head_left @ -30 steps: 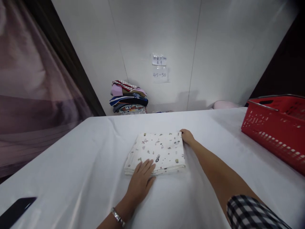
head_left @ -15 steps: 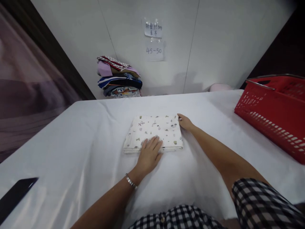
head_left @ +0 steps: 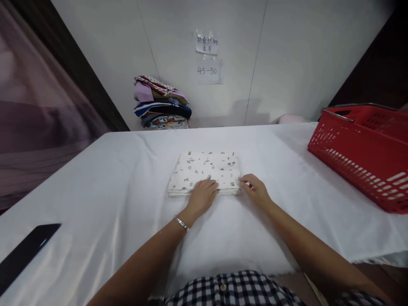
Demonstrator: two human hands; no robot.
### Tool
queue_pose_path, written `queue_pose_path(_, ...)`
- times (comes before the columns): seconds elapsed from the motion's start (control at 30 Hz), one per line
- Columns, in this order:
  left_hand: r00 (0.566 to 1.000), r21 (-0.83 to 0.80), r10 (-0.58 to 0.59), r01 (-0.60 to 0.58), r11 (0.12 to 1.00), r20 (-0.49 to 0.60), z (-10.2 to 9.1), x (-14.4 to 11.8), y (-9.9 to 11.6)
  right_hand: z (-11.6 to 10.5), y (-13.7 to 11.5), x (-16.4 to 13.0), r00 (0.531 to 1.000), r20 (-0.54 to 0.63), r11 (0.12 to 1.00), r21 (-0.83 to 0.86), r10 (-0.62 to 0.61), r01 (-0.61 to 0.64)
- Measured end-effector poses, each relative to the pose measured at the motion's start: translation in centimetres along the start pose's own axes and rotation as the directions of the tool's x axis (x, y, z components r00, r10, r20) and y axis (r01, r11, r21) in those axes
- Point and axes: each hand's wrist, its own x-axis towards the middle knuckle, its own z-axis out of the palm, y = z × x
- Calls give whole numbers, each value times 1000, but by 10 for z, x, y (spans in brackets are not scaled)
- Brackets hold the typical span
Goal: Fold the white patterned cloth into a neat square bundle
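A folded cloth (head_left: 205, 172), white with a small scattered print, lay flat near the middle of a table (head_left: 95, 178) draped in white sheeting. The person's left hand (head_left: 202, 197) rested palm down on the cloth's near edge, fingers spread and open, gripping nothing; a thin bracelet (head_left: 181, 222) circled that wrist. The right hand (head_left: 256, 191) sat at the cloth's near right corner, its fingertips at the edge, though whether they pinched the fabric could not be told. Both bare forearms reached in from the bottom, above a black-and-white checked shirt (head_left: 236, 291).

A red basket (head_left: 360, 148) with a metal handle stood on the table's right side, well apart from the cloth. A flat black object (head_left: 27, 250) lay at the near left edge. Beyond the far edge, a stack of folded clothes (head_left: 162, 108) in mixed colours sat against the white wall, beside two paper notes (head_left: 207, 57), the lower one reading 45-50.
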Motion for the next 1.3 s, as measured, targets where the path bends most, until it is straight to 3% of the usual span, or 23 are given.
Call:
queue_pose_path(0.17,1000,22,-9,9,1000,0,-5,0,-5,3,-18,-10,989,87,970,-200,-122,137)
queue_pose_path(0.3,1000,90,-14,11,996,28,-5,3,-3,5,-24,-4,963,246,907,-371,-109,197)
queue_pose_path(0.43,998,161,-27,19,987,48,-4,5,-3,7,-28,2,953,291,872,-443,-81,209)
queue_pose_path(0.77,997,166,-77,73,983,13,0,11,-3,19,-35,8,943,318,847,-473,-93,243)
queue_pose_path(1.03,999,33,-25,25,999,21,-7,3,-8,20,-26,2,940,272,816,-483,-206,319)
queue_pose_path(1.3,1000,80,-19,17,997,24,-7,-6,-7,17,-20,-4,911,308,810,-435,-276,392)
